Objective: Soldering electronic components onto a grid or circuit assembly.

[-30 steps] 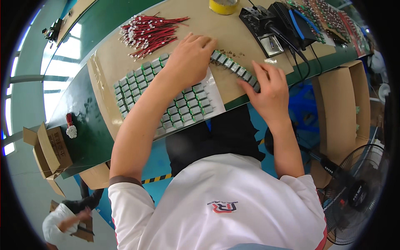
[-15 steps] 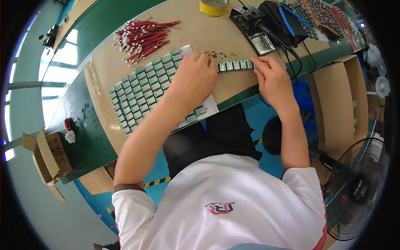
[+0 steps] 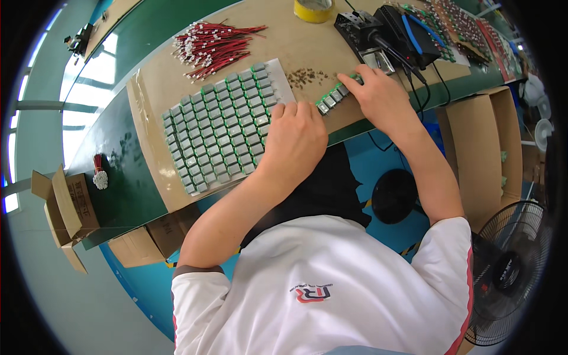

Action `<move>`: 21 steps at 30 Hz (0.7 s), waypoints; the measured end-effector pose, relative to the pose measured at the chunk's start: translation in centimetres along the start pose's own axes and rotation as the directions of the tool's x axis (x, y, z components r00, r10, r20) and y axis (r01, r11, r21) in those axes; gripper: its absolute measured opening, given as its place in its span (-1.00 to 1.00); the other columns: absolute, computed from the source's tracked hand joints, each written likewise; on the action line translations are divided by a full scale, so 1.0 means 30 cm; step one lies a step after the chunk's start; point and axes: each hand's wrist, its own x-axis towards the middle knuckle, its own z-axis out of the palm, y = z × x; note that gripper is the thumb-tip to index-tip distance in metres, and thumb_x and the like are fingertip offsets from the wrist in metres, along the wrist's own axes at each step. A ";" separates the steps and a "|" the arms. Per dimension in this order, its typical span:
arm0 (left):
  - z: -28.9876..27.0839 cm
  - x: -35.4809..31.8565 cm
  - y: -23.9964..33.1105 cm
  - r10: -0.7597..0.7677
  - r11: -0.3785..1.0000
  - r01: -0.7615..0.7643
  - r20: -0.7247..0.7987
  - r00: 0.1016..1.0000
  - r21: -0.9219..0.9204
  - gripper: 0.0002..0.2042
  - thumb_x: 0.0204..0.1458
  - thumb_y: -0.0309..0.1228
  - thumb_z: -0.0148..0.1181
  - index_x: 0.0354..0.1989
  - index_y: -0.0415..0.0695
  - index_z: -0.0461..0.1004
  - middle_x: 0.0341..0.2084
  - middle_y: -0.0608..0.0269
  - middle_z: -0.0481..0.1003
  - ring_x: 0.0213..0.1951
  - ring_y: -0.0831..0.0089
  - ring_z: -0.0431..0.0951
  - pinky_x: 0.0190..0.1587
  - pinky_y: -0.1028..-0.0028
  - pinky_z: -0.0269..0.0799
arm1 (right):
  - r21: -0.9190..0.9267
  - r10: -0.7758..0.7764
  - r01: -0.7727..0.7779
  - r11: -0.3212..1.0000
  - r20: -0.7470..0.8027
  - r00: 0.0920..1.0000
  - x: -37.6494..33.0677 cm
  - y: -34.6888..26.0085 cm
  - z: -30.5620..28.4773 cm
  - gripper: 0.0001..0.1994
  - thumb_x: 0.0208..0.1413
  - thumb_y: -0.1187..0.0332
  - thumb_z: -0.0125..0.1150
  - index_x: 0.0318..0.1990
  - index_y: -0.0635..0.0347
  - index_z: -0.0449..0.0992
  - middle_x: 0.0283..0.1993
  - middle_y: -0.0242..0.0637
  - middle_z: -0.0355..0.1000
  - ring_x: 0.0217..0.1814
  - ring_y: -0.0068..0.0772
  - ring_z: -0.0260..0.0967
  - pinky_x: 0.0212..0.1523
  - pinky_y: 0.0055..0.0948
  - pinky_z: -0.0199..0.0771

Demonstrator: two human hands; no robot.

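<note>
Head view: left hand knuckles up, fingers curled loosely, fingertips resting at the right edge of the white sheet and touching the near end of the strip. Can't tell if anything is pinched under the palm. Right hand flat-ish, fingers extended and slightly spread, index fingertip pressing on the far end of the same strip. Not gripping, just pressing down.

Strip = short row of small grey-green parts, lying diagonal on the bench between the two hands, near the front edge, just right of the sheet.

Sheet carries a grid of the same grey-green parts, many rows, filling most of it; sits mid-bench, its near corner close to the front edge. Left forearm crosses over its lower right corner.

Small pile of brown bits just behind the strip, touching neither hand.

Bundle of red wires with white ends toward the back edge, behind the grid, well apart from the hands.

Yellow tape roll at the back edge. Black soldering station with cables right behind the right hand, near it.

Green bench edge left of the brown mat; cardboard boxes below the left corner. Black fan on the floor at right.
</note>
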 end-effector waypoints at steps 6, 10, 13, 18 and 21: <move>-0.001 -0.037 0.071 -0.095 0.995 0.095 -0.020 0.995 0.004 -0.66 0.02 -0.48 0.17 -0.03 -0.38 0.56 -0.30 0.04 0.47 -0.23 0.16 0.54 -0.02 0.23 0.41 | 0.069 -0.118 0.124 0.990 -0.085 0.989 0.082 0.006 0.056 -0.48 0.09 0.54 0.17 0.24 -0.02 0.55 0.06 -0.21 0.49 0.06 -0.15 0.51 -0.02 -0.28 0.64; 0.028 -0.058 0.091 -0.102 0.994 0.105 -0.089 0.991 0.036 -0.70 0.01 -0.45 0.19 -0.14 -0.43 0.57 -0.34 0.04 0.46 -0.27 0.19 0.52 0.07 0.16 0.46 | 0.134 -0.166 0.187 0.973 -0.152 0.974 0.144 -0.010 0.066 -0.48 0.08 0.54 0.17 0.24 -0.02 0.55 0.09 -0.22 0.49 0.10 -0.15 0.50 -0.01 -0.26 0.65; 0.020 -0.074 0.109 -0.110 0.993 0.114 -0.116 0.987 0.030 -0.65 0.02 -0.45 0.20 -0.07 -0.47 0.56 -0.24 -0.07 0.50 -0.20 0.14 0.51 0.08 0.14 0.45 | 0.124 -0.240 0.272 0.954 -0.227 0.944 0.183 -0.011 0.081 -0.50 0.09 0.56 0.16 0.22 0.01 0.56 0.08 -0.19 0.51 0.09 -0.13 0.51 -0.01 -0.25 0.65; 0.026 -0.096 0.121 -0.138 0.990 0.131 -0.190 0.972 -0.051 -0.62 0.08 -0.44 0.21 -0.01 -0.50 0.56 -0.21 -0.10 0.53 -0.14 0.10 0.48 0.12 0.10 0.42 | 0.359 -0.155 0.281 0.890 -0.342 0.927 0.250 -0.022 0.113 -0.57 0.16 0.59 0.14 0.19 0.09 0.57 0.04 -0.11 0.54 -0.03 -0.06 0.54 -0.04 -0.24 0.63; 0.045 -0.116 0.117 -0.128 0.992 0.124 -0.164 0.978 -0.033 -0.54 0.05 -0.30 0.35 0.05 -0.40 0.57 -0.25 0.01 0.50 -0.13 0.09 0.48 0.06 0.14 0.40 | 0.482 -0.084 0.270 0.834 -0.372 0.924 0.290 -0.009 0.125 -0.63 0.22 0.57 0.15 0.17 0.13 0.59 0.02 -0.07 0.54 -0.12 -0.08 0.55 -0.08 -0.27 0.61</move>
